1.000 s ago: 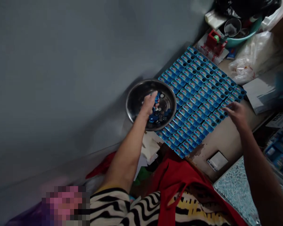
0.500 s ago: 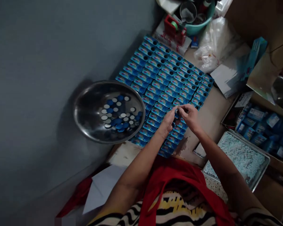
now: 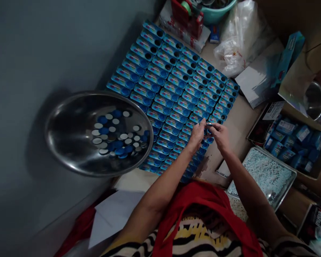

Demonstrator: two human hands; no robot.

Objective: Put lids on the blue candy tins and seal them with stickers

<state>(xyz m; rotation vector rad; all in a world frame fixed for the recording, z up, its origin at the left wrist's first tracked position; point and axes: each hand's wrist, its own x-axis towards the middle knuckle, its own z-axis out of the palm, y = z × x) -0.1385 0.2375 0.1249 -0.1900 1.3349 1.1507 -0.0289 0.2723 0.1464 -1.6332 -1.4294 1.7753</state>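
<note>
My left hand (image 3: 197,136) and my right hand (image 3: 220,135) meet over the lower right part of a layout of blue packs (image 3: 160,74). Their fingertips are closed around a small round cap (image 3: 208,124), dark and shiny at its edge; whatever else lies in the palms is hidden. The packs lie side by side in slanting rows. Many nearer ones show a blue disc at one end, while packs toward the far and right sides show a dark round hole there. Left of them, a steel bowl (image 3: 66,142) holds loose blue and white caps (image 3: 118,144).
On the right are a tray (image 3: 289,185) of pale blue pellets and a carton of small blue packets (image 3: 286,128). Farther back are a plastic bag (image 3: 237,39), a red tape dispenser (image 3: 188,18) and a teal basin (image 3: 216,15). A grey wall (image 3: 42,43) borders the left.
The view has shifted closer, so the bowl and packs appear larger and farther left. My hands stay together at the cap, with my right fingers turned slightly and set a little farther right.
</note>
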